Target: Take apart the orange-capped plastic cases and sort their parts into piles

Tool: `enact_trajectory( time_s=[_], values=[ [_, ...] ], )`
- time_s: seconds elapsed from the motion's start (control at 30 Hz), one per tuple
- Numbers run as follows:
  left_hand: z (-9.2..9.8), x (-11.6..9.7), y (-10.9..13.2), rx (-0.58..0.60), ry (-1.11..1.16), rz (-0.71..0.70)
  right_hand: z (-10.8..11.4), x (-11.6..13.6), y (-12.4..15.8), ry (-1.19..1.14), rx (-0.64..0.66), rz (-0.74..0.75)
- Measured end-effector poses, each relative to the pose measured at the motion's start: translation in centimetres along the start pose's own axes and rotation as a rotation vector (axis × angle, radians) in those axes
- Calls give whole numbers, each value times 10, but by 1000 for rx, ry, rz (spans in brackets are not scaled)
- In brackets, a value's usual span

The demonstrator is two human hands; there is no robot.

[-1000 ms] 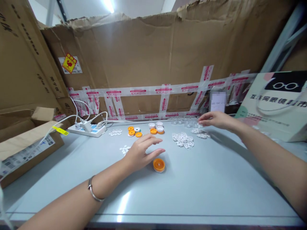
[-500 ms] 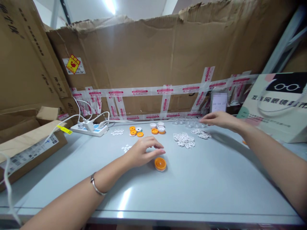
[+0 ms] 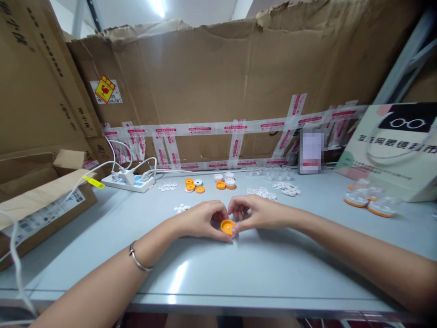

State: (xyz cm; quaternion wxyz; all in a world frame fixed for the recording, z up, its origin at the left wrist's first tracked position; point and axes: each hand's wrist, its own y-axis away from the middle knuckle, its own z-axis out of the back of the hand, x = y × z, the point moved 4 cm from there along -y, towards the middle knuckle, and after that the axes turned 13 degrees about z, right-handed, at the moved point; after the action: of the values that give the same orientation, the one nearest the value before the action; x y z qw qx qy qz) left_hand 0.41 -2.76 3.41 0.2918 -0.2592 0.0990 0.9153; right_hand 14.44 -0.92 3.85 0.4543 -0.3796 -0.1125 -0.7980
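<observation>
A small round orange piece with a shallow recess and a pale spot at its centre is near the middle of the table. My left hand curls around its left side, thumb in front and fingers behind. From the right, my right hand closes on the same piece, thumb at its front right rim. The fingers partly cover the piece; whether a small part is also pinched there, I cannot tell. Just behind my right hand lies a pile of white flat loops.
Further back are orange and white round pieces, another such group, small white parts and clear plastic parts. Clear-topped orange-based pieces stand at right by a paper bag. A power strip sits back left.
My right hand has come from the clear plastic parts at the back to the orange piece. My left hand, which hovered just behind the piece, has closed around it.
</observation>
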Motion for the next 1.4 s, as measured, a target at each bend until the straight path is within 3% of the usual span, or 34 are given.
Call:
enact_trajectory(
  time_s=[0.23,0.6,0.77,0.9,1.1,1.4],
  values=[
    [1,6,-5,-127,-74,56,-17,-16,-1,-49,-169,34],
    [-5,12,-7,-105,24,114,-20,-15,2,-106,-244,15],
    [-6,13,-7,-77,64,122,-4,-14,6,-77,-491,28],
    [-5,13,-6,-61,80,134,20,-19,-4,194,-632,-20],
    [-3,10,-3,-69,65,123,32,-39,-46,601,-538,-48],
    [-1,11,-3,-64,53,123,31,-63,-59,706,-511,-97]
  ],
)
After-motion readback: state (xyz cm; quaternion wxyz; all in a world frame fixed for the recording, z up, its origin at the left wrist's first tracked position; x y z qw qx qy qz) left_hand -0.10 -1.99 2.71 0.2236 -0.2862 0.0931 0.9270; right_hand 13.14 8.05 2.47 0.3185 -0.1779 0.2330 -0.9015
